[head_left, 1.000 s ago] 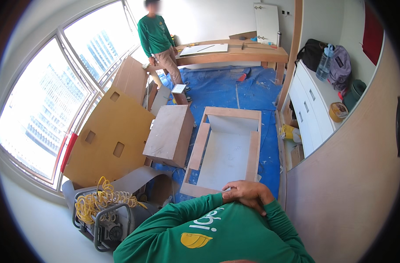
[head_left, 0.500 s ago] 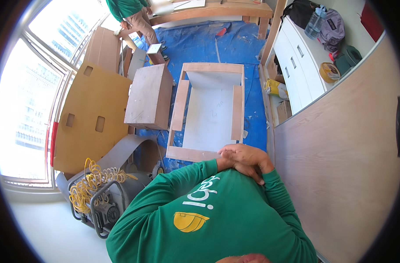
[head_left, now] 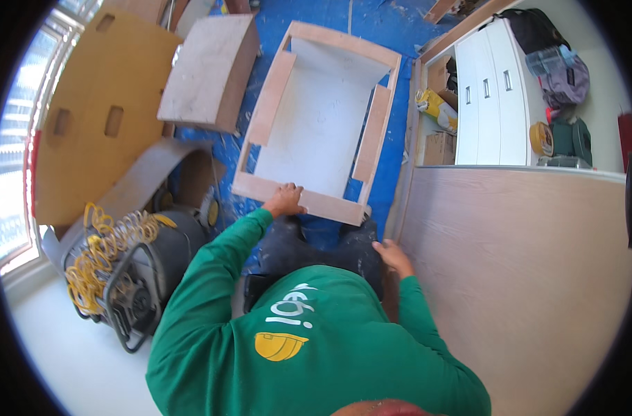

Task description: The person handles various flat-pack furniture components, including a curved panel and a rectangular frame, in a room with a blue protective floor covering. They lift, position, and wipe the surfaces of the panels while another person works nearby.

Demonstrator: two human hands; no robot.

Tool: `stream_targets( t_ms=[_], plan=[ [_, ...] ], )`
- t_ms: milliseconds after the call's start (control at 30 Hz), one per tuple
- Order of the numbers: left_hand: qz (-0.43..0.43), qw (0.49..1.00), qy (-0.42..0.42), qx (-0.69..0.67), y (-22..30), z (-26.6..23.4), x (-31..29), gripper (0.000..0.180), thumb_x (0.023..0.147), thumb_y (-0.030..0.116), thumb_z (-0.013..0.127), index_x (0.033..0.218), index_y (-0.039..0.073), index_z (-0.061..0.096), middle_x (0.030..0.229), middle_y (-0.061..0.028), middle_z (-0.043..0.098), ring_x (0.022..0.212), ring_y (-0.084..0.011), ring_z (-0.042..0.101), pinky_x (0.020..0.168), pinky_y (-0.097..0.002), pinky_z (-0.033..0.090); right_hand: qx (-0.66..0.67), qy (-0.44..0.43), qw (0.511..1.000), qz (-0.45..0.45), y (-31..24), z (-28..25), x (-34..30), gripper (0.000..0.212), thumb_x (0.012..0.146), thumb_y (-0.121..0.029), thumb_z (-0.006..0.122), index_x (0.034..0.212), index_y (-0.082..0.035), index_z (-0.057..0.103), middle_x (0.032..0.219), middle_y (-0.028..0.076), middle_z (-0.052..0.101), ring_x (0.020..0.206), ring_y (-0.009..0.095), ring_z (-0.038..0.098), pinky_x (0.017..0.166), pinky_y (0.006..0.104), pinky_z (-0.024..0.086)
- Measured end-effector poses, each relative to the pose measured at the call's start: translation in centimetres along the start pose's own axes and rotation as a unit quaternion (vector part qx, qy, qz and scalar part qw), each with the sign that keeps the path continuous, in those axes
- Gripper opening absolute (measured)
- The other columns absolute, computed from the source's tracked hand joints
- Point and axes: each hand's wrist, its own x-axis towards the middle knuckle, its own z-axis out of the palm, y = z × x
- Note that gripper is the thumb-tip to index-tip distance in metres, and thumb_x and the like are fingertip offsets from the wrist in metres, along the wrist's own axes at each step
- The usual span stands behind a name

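Observation:
A wooden box frame (head_left: 333,206) with a white inner panel (head_left: 312,132) lies on the blue-covered floor in front of me, slightly turned. My left hand (head_left: 285,200) is on its near rail, toward the left end, with the fingers curled over the wood. Some of those fingertips are hard to make out. Beside my right thigh, my right hand (head_left: 394,257) hangs with nothing in it, thumb and fingers apart. My dark-trousered legs (head_left: 295,249) are bent right at the frame's near edge.
Left of the frame stands a plain wooden box (head_left: 208,69). A tan board (head_left: 101,118) with slots leans by the window. An air compressor (head_left: 139,277) with a coiled yellow hose sits near left. To my right are a large wood panel (head_left: 510,256) and white drawers (head_left: 493,97).
My hands were clasped together before my body; now they are apart. The left has come down onto the frame's near rail, the right to my side. The view has tilted downward.

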Motion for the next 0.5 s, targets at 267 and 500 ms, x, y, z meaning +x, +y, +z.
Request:
stream_targets(
  t_ms=[267,500],
  plan=[
    [0.009,1.0,0.012,0.018,2.2,8.3,4.5,0.106,0.08,0.059,0.078,0.157,0.002,0.033,0.158,-0.0258,0.038,0.154,-0.0435,0.024,0.123,-0.0618,0.022,-0.199,-0.098,0.974,0.045,-7.9,3.0,1.2,0.094,0.094,-0.064,0.058,0.157,0.002,0.035,0.154,0.033,0.044,0.141,0.046,0.046,0.119,0.0481,0.036],
    [-0.056,0.991,-0.097,0.079,3.0,6.8,10.9,0.09,0.088,0.077,0.055,0.135,0.0,0.062,0.138,-0.0226,0.061,0.134,-0.038,0.054,0.116,-0.0566,0.036,0.113,0.01,0.993,-0.007,6.4,1.2,4.3,0.068,0.101,-0.051,0.057,0.143,0.003,0.054,0.136,0.021,0.064,0.125,0.03,0.061,0.105,0.0402,0.048]
  ],
)
